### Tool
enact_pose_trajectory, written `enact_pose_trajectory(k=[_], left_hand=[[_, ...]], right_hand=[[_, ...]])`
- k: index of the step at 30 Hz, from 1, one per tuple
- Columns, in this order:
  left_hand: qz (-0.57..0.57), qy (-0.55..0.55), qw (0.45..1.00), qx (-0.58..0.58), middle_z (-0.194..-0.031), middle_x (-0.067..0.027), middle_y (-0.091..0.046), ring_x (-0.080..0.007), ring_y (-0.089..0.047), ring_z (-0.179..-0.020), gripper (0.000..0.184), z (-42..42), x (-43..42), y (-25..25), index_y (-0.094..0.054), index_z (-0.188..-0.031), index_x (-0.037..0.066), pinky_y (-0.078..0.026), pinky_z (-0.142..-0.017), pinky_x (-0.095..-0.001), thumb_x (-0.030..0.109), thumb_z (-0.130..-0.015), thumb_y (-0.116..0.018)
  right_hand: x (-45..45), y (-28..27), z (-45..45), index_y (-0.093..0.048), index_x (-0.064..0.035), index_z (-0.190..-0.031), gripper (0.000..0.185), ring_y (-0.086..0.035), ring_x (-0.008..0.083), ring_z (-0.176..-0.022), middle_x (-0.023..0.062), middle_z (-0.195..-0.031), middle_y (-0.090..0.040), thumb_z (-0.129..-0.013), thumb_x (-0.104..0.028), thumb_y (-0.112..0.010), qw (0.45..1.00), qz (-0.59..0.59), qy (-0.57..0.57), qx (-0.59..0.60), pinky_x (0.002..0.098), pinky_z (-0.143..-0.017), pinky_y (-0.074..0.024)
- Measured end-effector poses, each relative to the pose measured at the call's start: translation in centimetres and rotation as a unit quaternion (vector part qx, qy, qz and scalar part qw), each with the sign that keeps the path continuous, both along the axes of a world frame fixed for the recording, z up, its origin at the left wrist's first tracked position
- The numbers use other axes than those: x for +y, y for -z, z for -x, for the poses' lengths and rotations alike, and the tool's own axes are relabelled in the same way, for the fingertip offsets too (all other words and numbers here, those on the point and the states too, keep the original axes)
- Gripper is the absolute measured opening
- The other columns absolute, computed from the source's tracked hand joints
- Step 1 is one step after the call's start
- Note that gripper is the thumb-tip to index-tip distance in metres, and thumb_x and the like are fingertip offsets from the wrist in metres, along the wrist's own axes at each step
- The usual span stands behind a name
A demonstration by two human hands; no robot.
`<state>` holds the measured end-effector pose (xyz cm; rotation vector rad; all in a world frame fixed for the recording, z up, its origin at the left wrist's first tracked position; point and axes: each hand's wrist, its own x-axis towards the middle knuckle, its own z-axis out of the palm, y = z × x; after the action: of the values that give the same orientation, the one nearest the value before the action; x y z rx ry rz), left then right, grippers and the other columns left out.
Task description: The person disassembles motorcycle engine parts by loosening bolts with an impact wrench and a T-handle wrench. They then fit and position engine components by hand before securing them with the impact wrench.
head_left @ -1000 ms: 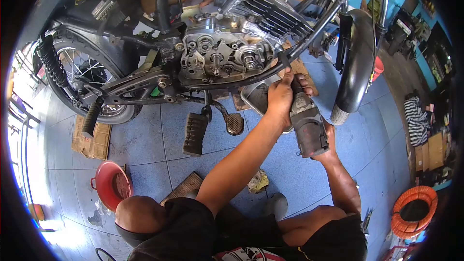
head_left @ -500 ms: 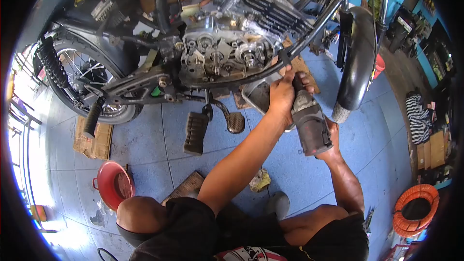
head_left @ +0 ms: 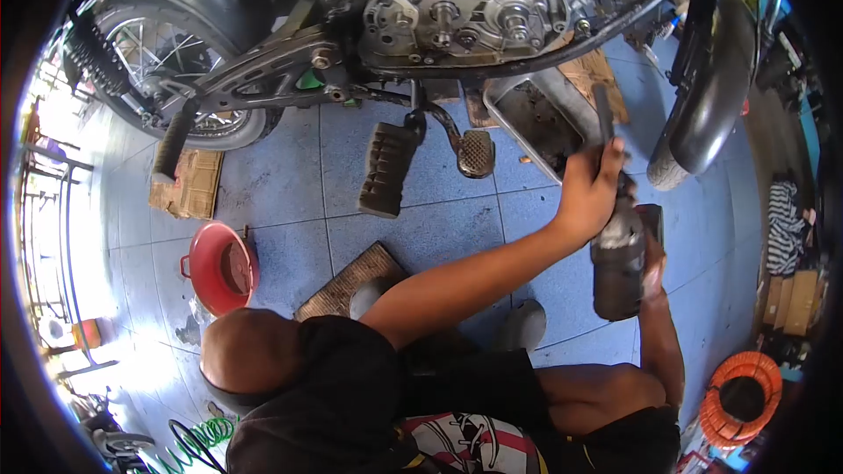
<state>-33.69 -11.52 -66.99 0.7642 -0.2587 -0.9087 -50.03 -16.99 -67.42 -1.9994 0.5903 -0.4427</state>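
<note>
A dark, worn impact wrench (head_left: 618, 276) is held in front of me, its long socket end (head_left: 602, 110) pointing up and away. My left hand (head_left: 590, 197) is closed round the nose of the wrench, just behind the socket end. Behind the tool body, my right hand (head_left: 652, 270) grips the handle; most of its fingers are hidden. The open motorcycle engine (head_left: 474, 13), with shafts and gears exposed, sits up and left of the tool, apart from it. Below the engine, a grey metal pan (head_left: 505, 105) with dark residue lies on the floor beside my left hand.
A rubber footrest (head_left: 386, 171) and a brake pedal (head_left: 475, 155) jut out under the frame. The front wheel (head_left: 707, 96) stands at right. On the blue tiles are a red basin (head_left: 195, 276), cardboard (head_left: 198, 180) and an orange coiled hose (head_left: 717, 386).
Both hands have drawn the impact wrench back from the lower edge of the engine, down and to the right. My view has shifted, so the engine sits higher and more of the pan shows.
</note>
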Motion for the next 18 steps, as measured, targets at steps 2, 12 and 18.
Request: enact_pose_trajectory(k=[2, 12, 18], left_hand=[[-0.054, -0.030, 0.994, -0.088, -0.067, -0.0067, -0.056, -0.0142, -0.058, -0.058, 0.046, 2.7, 0.7, 4.0, -0.056, -0.088, -0.004, -0.048, -0.052, -0.0298, 0.041, -0.098, -0.051], [-0.494, 0.146, 0.841, -0.166, -0.065, -0.0181, -0.063, -0.0293, -0.067, -0.062, 0.049, 2.1, 3.2, 20.3, -0.060, -0.081, -0.005, -0.053, -0.057, -0.0420, 0.041, -0.096, -0.051], [-0.549, 0.187, 0.650, -0.491, -0.086, -0.0281, -0.066, -0.0438, -0.065, -0.088, 0.052, 2.7, 3.6, 24.3, -0.062, -0.090, -0.005, -0.050, -0.081, -0.0526, 0.045, -0.094, -0.047]], right_hand=[[-0.7, 2.9, 3.1, -0.059, 0.0016, -0.110, 0.043, -0.065, 0.0300, -0.086, 0.0150, -0.098, -0.066, -0.081, -0.029, -0.069, 0.977, 0.184, -0.066, 0.087, 0.0351, -0.080, -0.0521], [-2.0, 14.4, 13.0, -0.056, -0.0093, -0.118, 0.049, -0.060, 0.0316, -0.085, 0.0132, -0.090, -0.059, -0.070, -0.017, -0.063, 0.872, 0.347, -0.180, 0.293, 0.0410, -0.077, -0.0484], [-4.7, 18.6, 15.6, -0.051, -0.0065, -0.121, 0.050, -0.058, 0.0347, -0.090, 0.0158, -0.095, -0.058, -0.073, -0.014, -0.064, 0.883, 0.283, -0.134, 0.350, 0.0416, -0.082, -0.0472]])
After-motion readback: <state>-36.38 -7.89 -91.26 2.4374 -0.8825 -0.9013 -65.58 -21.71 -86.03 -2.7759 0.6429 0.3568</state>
